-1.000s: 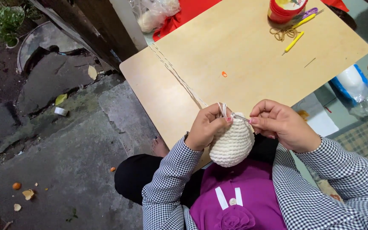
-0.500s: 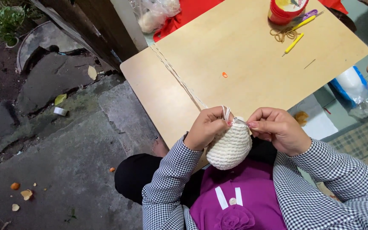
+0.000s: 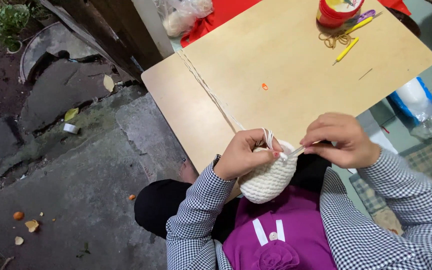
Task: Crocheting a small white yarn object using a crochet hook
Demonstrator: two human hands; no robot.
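Left hand: closed around the rim of a cream, rounded crocheted yarn pouch, held over the lap at the near edge of the pale wooden table.
Right hand: pinched a thin metal crochet hook at the pouch's rim.
Yarn strand: ran across the table.

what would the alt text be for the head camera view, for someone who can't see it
Seen from above, a person's left hand holds a rounded cream crochet piece while the right hand works a crochet hook at its rim. Cream yarn trails across a light wooden table that bears a red container and a yellow tool.
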